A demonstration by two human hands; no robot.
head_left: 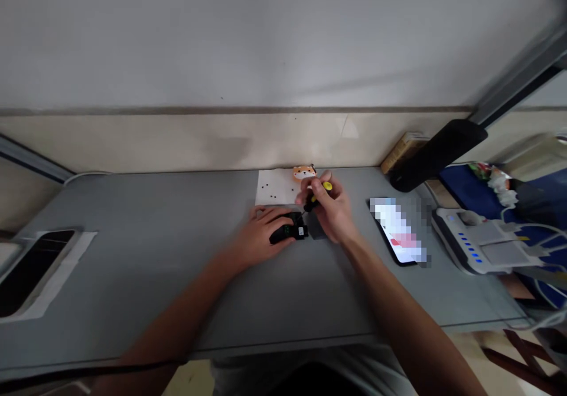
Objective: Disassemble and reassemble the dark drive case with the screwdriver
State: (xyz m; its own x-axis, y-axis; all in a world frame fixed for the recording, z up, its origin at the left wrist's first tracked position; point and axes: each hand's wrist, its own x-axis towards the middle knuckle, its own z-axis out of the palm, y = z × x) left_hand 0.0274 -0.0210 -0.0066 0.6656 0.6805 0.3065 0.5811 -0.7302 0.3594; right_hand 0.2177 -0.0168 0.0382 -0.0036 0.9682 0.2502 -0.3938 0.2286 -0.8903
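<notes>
My left hand (269,230) is closed around a small black device (300,230) that lies on the grey table; its kind is not clear, and fingers cover part of it. Between the fingers of my right hand (332,207) is a screwdriver (326,187) with a yellow and black handle. Its shaft slants down to the left, and the tip meets or nearly meets the device. Just behind lies a white sheet of paper (277,183) with several tiny dark pieces on it, which look like screws. An orange and white animal-face object (303,173) sits at the sheet's back right.
Right of my hands lies a lit phone (398,230), then a white power strip (482,245) with cables. A black cylinder (438,153) leans near a book-like block (403,151). At the far left a dark phone-like slab (38,269) rests on white paper. The wall (199,142) borders the table's back.
</notes>
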